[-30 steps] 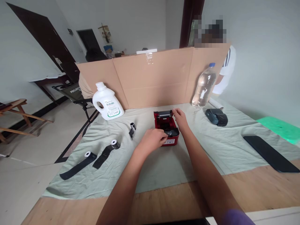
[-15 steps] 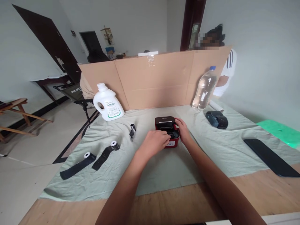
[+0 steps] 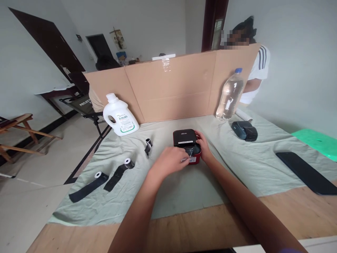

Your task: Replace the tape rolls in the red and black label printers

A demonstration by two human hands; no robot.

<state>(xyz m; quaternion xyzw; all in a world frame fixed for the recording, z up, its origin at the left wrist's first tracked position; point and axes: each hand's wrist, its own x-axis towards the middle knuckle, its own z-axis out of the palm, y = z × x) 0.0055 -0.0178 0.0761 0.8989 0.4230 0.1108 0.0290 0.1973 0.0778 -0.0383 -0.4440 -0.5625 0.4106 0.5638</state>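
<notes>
A small red and black printer point(image 3: 183, 136), apparently a label printer, stands on the cloth before me. Its black lid is partly raised over a dark compartment, where something dark and shiny shows. My right hand point(image 3: 204, 147) grips the printer's right side, fingers near the lid's back corner. My left hand point(image 3: 172, 160) is closed over the front left of the printer, fingertips at the compartment's front edge; what they pinch is hidden. To the left lie a small black roll point(image 3: 148, 146), a black paper roll point(image 3: 127, 163) with its strip unrolled, and another black paper roll point(image 3: 98, 176).
A cardboard screen point(image 3: 168, 91) stands at the back, between a white detergent bottle point(image 3: 121, 116) and a clear water bottle point(image 3: 229, 96). At right are a dark handheld device point(image 3: 244, 130), a black phone point(image 3: 306, 172) and a green stool point(image 3: 316, 140). A person point(image 3: 259, 73) is behind the screen.
The printer's lid has tilted forward and down, covering more of the compartment. My left hand has shifted slightly left and stays at the front; my right hand still holds the side.
</notes>
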